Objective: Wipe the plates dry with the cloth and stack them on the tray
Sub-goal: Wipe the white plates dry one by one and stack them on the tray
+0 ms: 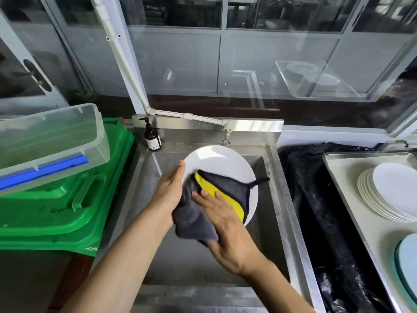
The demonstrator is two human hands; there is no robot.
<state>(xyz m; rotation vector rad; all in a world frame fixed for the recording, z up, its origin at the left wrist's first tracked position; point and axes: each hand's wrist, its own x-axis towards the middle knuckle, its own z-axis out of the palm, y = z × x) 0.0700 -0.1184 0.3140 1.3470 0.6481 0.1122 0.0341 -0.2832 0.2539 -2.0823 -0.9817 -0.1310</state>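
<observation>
Over the steel sink I hold a white plate tilted toward me. My left hand grips its left rim, thumb along the edge, fingers hidden behind. A grey and yellow cloth lies across the plate's lower face and hangs down over the rim. My right hand presses flat on the cloth with straight fingers. On the metal tray at the right stands a stack of white plates.
A brown pump bottle stands at the sink's back left corner, a tap behind the plate. Green crates with a clear plastic box sit at the left. Black plastic sheeting lies between sink and tray. A pale blue plate shows at the tray's near edge.
</observation>
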